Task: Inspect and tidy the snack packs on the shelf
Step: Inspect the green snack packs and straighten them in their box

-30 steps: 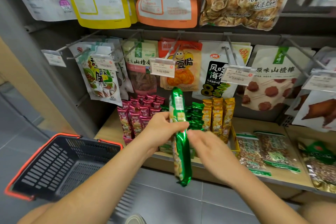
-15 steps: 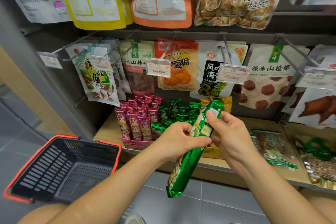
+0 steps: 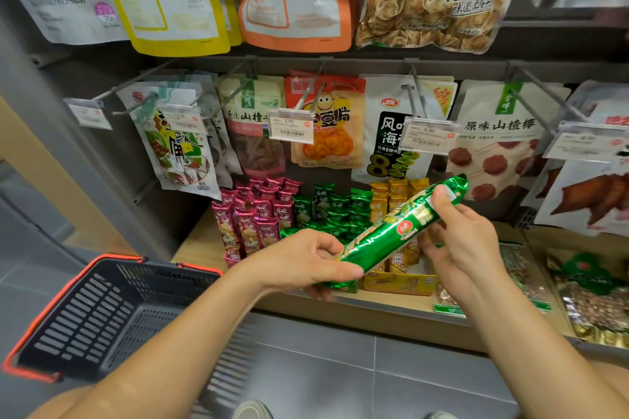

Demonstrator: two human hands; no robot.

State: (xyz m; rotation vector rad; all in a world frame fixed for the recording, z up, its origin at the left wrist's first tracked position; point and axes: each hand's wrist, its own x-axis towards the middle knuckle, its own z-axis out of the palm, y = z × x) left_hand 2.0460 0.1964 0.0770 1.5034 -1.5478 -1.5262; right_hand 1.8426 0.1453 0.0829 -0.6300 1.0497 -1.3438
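Note:
A long shiny green snack pack (image 3: 394, 235) lies slanted in front of the shelf, its top end up to the right. My left hand (image 3: 306, 262) grips its lower end, thumb on top. My right hand (image 3: 459, 241) pinches its upper end near a white label. Behind it, display boxes on the wooden shelf (image 3: 200, 241) hold rows of pink packs (image 3: 253, 214), green packs (image 3: 335, 211) and yellow packs (image 3: 396, 197), all standing upright.
A black basket with an orange rim (image 3: 109, 313) hangs at the lower left. Bagged snacks hang on pegs with price tags (image 3: 290, 126) above the shelf. Flat nut bags (image 3: 592, 299) lie on the shelf at the right. Grey floor tiles lie below.
The green pack has swung from upright to a low slant, top end to the right. My right hand moved up from its middle to pinch the top end.

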